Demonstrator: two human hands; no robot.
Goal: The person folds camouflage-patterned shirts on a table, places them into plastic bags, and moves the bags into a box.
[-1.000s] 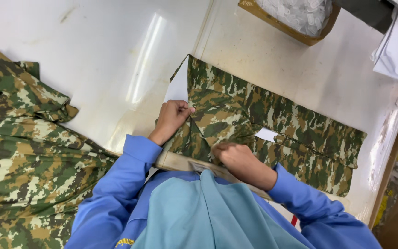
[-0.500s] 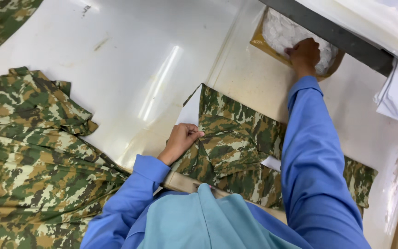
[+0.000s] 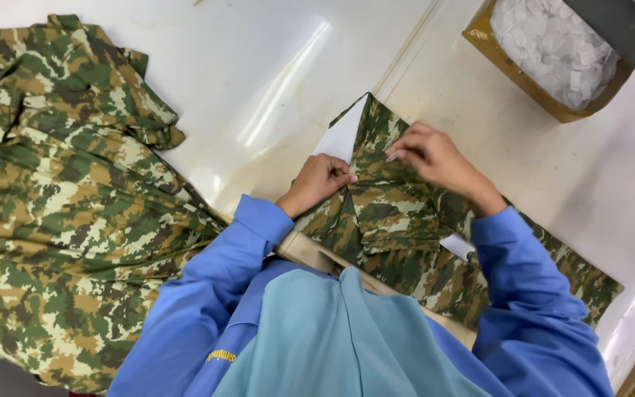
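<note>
A folded camouflage garment [image 3: 398,220] lies on the white table [image 3: 259,73] in front of me, with a white card [image 3: 341,136] showing under its far corner. My left hand [image 3: 317,180] presses on the garment's left edge, fingers curled on the cloth. My right hand [image 3: 435,158] rests on the top fold, pinching a small white piece [image 3: 392,156] between fingertips against the fabric. A white label [image 3: 456,246] shows on the garment near my right sleeve.
A pile of camouflage garments [image 3: 60,198] covers the table's left side. A brown cardboard box [image 3: 523,73] of small white plastic pieces stands at the far right, beside a dark bar [image 3: 626,33]. The table's wooden front edge [image 3: 310,254] runs under my arms.
My right hand has come back from the box of white pieces to the garment, now holding a small white piece. My left hand has stayed on the garment's edge.
</note>
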